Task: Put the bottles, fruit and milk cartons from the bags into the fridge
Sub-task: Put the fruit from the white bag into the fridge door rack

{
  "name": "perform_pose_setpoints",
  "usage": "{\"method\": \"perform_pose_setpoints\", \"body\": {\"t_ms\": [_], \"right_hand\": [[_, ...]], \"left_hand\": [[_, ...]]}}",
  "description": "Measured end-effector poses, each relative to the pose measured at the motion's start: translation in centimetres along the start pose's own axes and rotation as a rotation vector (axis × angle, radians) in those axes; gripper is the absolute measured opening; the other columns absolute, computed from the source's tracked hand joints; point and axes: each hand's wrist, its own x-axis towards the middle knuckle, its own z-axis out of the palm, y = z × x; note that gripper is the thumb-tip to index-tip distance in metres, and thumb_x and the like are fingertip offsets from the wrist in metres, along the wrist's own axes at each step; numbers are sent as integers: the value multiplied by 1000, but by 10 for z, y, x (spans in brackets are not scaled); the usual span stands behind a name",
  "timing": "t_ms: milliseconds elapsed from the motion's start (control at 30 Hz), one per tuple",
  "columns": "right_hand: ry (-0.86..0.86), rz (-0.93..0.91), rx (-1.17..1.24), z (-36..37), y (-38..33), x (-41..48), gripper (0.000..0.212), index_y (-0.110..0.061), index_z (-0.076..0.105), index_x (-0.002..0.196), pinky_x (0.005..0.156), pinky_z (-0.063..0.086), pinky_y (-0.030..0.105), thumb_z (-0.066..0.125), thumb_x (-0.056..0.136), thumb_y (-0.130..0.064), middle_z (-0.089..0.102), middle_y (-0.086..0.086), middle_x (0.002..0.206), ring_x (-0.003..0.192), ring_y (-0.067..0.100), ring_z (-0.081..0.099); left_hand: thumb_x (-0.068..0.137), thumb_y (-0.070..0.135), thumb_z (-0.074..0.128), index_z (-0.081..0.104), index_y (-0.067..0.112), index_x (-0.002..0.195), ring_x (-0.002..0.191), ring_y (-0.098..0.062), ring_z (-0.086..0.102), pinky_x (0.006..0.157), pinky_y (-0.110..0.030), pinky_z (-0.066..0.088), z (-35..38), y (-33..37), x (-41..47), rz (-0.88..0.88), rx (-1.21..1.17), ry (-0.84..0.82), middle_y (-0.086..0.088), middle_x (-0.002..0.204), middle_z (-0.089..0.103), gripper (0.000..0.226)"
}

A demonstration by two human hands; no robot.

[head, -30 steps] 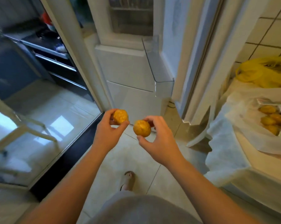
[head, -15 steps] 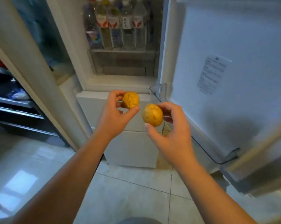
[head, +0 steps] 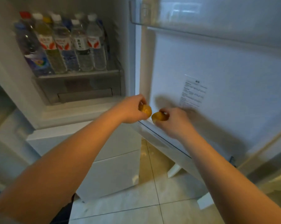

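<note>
We stand at the open fridge (head: 81, 110) with the left hand (head: 132, 111) curled, fingers and thumb, round the left fruit (head: 146, 110), a small round yellow one. The right hand (head: 174, 122) pinches the right fruit (head: 157, 117), its match, between thumb and bent fingers. The 2 nearly touch. Both hang just above the hinge-side end of the lower door bin (head: 166, 140), whose clear front rim runs off to the lower right beneath the right wrist. We judge the coming move turns on that: the bin lies straight below the fruit, so a short lowering would seat them, the right hand over the bin's run and the left at its corner. The crisper drawer (head: 84, 93) lies farther in and to the left, apparently closed, under the shelf (head: 78, 73) carrying the bottles (head: 68, 46). Being round, the fruit have no long axis to line up.
</note>
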Motion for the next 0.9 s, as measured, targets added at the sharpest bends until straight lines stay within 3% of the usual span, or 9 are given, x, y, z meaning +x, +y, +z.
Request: {"method": "perform_pose_setpoints", "body": {"t_ms": [100, 233, 367, 467, 567, 633, 767, 900], "right_hand": [[-152, 64, -142, 7, -6, 12, 17, -20, 68, 87, 76, 59, 41, 60, 83, -35, 68, 0, 82, 77, 21, 65], [-272, 125, -294, 21, -6, 25, 20, -16, 70, 95, 66, 52, 29, 56, 88, -29, 67, 2, 88, 76, 20, 63], [-297, 123, -335, 30, -5, 32, 20, -13, 69, 98, 65, 47, 29, 56, 90, -25, 67, 5, 88, 75, 22, 61], [-303, 141, -316, 26, -7, 31, 20, -12, 69, 101, 69, 48, 30, 55, 89, -20, 67, 7, 97, 88, 26, 65], [-255, 124, -252, 14, -7, 17, 39, -17, 61, 129, 91, 51, 36, 59, 90, -23, 60, 8, 128, 117, 29, 59], [-188, 62, -214, 5, -6, 2, 49, -22, 52, 139, 99, 48, 41, 60, 91, -30, 51, 5, 138, 125, 27, 52], [-74, -159, -161, 2, 0, -37, 56, -28, 46, 143, 100, 47, 45, 60, 90, -39, 44, -3, 144, 128, 23, 49], [32, -365, -156, 2, 21, -86, 64, -29, 39, 147, 111, 36, 48, 59, 88, -43, 33, 1, 155, 140, 27, 35]], "left_hand": [[77, 44, 70, 57, 29, 116, 92, -18, 61, 83, -41, 56, 3, -1, 19, -60, 148, -154, 4, 107, 61, 43], [77, 43, 72, 68, 15, 103, 82, -22, 64, 67, -32, 53, 7, 6, 35, -90, 338, -266, -1, 92, 66, 38], [75, 46, 79, 65, 14, 112, 91, -27, 65, 83, -40, 57, 16, 11, 45, -136, 463, -299, -4, 101, 66, 51], [75, 45, 80, 65, 13, 117, 91, -27, 65, 86, -42, 58, 16, 10, 43, -140, 465, -285, -3, 103, 66, 55], [75, 45, 78, 65, 19, 122, 94, -23, 65, 84, -39, 57, 15, 4, 33, -131, 371, -161, -1, 109, 67, 56], [84, 46, 70, 61, 25, 130, 105, -22, 63, 88, -40, 55, 16, 0, 20, -104, 271, -16, 1, 123, 65, 51], [91, 51, 63, 56, 31, 135, 125, -21, 52, 102, -44, 47, 32, -5, -25, 18, 88, 255, 4, 142, 51, 49], [91, 61, 51, 49, 35, 140, 139, -24, 36, 113, -49, 35, 72, -3, -87, 47, 17, 415, 6, 154, 39, 55]]}}
